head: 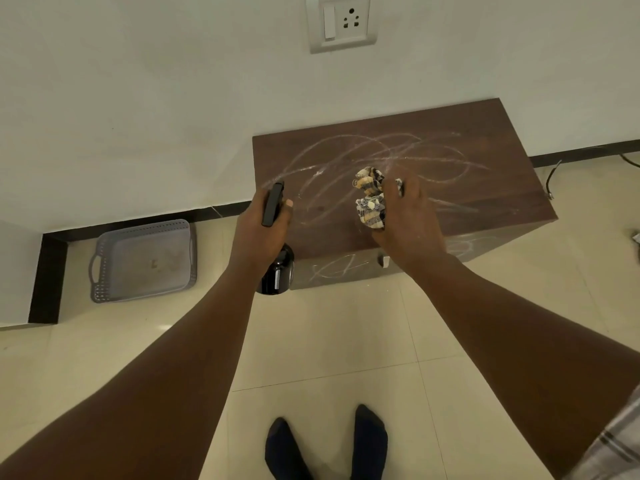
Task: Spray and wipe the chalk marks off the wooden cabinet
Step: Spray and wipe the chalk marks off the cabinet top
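Beige tiled floor (322, 341), low dark-brown wooden cabinet (502, 202) against wall, white chalk scribbles (346, 157) on top. Our left hand (258, 233) grips black spray bottle (275, 271); right hand (405, 220) clutches bunched patterned cloth (370, 199) over cabinet top.

By the wall, off to the side

A grey plastic tray (143, 259) lay on the tiled floor (329, 341) against the skirting; a switch-and-socket plate (341, 22) sat on the white wall (138, 98); a loose cable (554, 174) trailed near the skirting.

Bare forearms (166, 368), dark socks (369, 441), checked garment (613, 441)
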The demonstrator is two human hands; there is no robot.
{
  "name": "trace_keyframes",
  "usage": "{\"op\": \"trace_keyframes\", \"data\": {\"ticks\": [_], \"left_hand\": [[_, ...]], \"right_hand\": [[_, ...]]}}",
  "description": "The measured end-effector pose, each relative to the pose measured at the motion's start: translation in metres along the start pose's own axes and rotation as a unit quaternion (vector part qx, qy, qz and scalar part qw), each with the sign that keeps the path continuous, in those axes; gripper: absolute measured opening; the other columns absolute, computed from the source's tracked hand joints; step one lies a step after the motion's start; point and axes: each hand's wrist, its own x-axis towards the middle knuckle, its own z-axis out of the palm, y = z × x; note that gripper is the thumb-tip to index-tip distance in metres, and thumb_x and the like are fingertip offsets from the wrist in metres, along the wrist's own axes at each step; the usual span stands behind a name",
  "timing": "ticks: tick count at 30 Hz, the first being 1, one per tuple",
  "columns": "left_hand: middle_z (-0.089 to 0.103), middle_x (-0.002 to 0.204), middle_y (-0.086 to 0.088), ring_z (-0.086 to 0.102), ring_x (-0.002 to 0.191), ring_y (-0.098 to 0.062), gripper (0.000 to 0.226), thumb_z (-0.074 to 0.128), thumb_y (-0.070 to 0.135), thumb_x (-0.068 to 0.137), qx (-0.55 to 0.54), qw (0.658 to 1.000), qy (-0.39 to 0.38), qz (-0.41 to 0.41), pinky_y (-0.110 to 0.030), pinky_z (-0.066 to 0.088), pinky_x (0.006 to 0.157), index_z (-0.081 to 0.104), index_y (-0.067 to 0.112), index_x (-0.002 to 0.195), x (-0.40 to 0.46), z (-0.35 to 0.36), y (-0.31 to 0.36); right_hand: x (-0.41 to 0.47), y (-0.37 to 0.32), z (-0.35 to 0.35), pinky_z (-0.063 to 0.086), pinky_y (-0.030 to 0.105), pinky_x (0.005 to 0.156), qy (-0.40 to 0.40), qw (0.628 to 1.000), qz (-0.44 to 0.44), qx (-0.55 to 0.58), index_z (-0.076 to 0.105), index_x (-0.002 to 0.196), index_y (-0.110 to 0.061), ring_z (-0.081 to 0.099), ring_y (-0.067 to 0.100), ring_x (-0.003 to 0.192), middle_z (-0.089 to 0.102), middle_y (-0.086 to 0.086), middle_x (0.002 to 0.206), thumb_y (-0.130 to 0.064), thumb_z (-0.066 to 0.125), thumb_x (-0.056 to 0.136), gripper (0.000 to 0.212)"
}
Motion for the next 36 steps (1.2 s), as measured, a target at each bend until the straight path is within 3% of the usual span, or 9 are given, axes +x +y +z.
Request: {"op": "trace_keyframes", "data": {"ticks": [7,13,17,21,24,33,36], "left_hand": [[0.051,0.067,0.005,0.048,0.048,0.000,0.010,0.056,0.027,0.101,-0.001,1.000,0.000,0.009,-0.006,0.038,0.046,0.052,0.018,0.103,-0.010,0.010,-0.001],[0.055,0.071,0.000,0.049,0.057,-0.013,0.016,0.058,0.029,0.100,-0.003,1.000,0.002,-0.001,-0.008,0.039,0.048,0.057,0.014,0.106,-0.021,0.019,-0.009],[0.059,0.073,-0.005,0.052,0.059,-0.017,0.021,0.061,0.032,0.097,-0.001,1.000,0.004,-0.003,-0.019,0.042,0.053,0.061,0.015,0.110,-0.028,0.025,-0.013],[0.057,0.070,0.005,0.052,0.057,-0.010,0.019,0.064,0.030,0.096,0.001,1.000,0.000,-0.006,-0.007,0.039,0.048,0.059,0.013,0.102,-0.033,0.027,-0.012],[0.059,0.075,0.012,0.056,0.063,-0.004,0.017,0.065,0.029,0.095,0.001,1.000,-0.006,-0.006,-0.008,0.040,0.055,0.057,0.016,0.102,-0.037,0.027,-0.012],[0.059,0.074,-0.007,0.051,0.060,-0.013,0.017,0.065,0.025,0.095,0.015,0.997,-0.071,0.010,-0.010,0.040,0.051,0.060,0.009,0.095,-0.050,0.040,-0.011],[0.060,0.077,0.003,0.054,0.063,-0.001,0.014,0.067,0.023,0.094,0.009,0.995,-0.094,0.034,-0.008,0.042,0.059,0.059,0.013,0.097,-0.054,0.045,-0.009]], "right_hand": [[-0.008,0.009,0.000,0.045,0.039,0.086,-0.008,1.000,0.017,0.006,0.038,0.136,-0.010,0.048,0.033,0.108,0.041,0.019,0.127,-0.021,0.073,0.076,0.070],[-0.017,0.016,0.004,0.045,0.039,0.083,-0.008,0.999,0.032,0.015,0.041,0.134,-0.010,0.048,0.034,0.105,0.041,0.019,0.124,-0.021,0.072,0.076,0.067],[-0.022,0.020,0.008,0.044,0.038,0.083,-0.002,1.000,0.028,0.012,0.041,0.135,-0.009,0.050,0.034,0.102,0.042,0.019,0.122,-0.018,0.071,0.076,0.066],[-0.024,0.025,0.010,0.045,0.038,0.081,0.002,1.000,0.029,0.007,0.041,0.135,-0.010,0.050,0.033,0.101,0.043,0.018,0.120,-0.018,0.073,0.076,0.068],[-0.027,0.028,0.012,0.046,0.038,0.077,0.011,0.999,0.031,0.010,0.043,0.130,-0.009,0.051,0.033,0.097,0.045,0.019,0.116,-0.018,0.075,0.074,0.065],[-0.037,0.040,0.012,0.044,0.036,0.076,0.009,1.000,0.029,0.003,0.044,0.132,-0.007,0.051,0.033,0.094,0.044,0.020,0.118,-0.020,0.076,0.072,0.068],[-0.040,0.045,0.011,0.045,0.038,0.077,0.007,0.999,0.036,0.002,0.043,0.132,-0.008,0.050,0.034,0.097,0.044,0.020,0.118,-0.020,0.075,0.073,0.068]]}}
